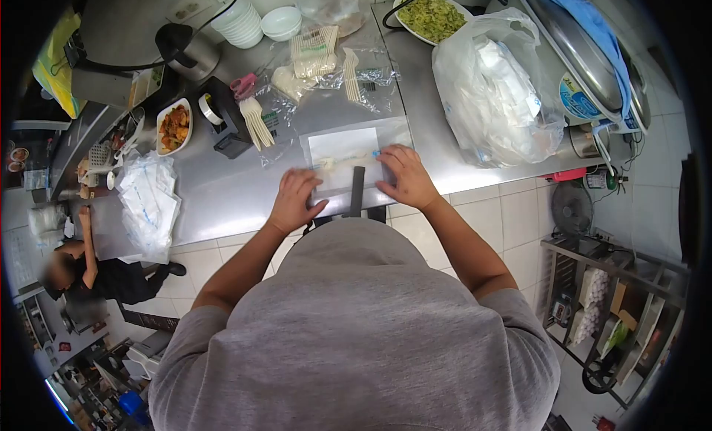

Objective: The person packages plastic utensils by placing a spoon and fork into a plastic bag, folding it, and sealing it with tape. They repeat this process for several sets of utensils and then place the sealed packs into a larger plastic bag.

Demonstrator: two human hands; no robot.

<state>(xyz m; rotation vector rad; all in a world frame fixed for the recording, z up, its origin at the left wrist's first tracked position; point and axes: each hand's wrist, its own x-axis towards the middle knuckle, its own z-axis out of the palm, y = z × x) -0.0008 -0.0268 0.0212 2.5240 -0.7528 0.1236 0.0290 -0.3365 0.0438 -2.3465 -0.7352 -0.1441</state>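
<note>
Tiled flr (475, 217) | white tiled wall (656, 164) | s/s ctr (230, 190) | metal rack (615, 301)

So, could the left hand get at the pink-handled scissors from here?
Probably, with a stretch. The scissors' handles look uncovered, but the pale, fanned-out cutlery lies between them and the left hand, so the fingers would likely pass over it.

White sheet (343, 144) flat on counter (222, 201)
</note>
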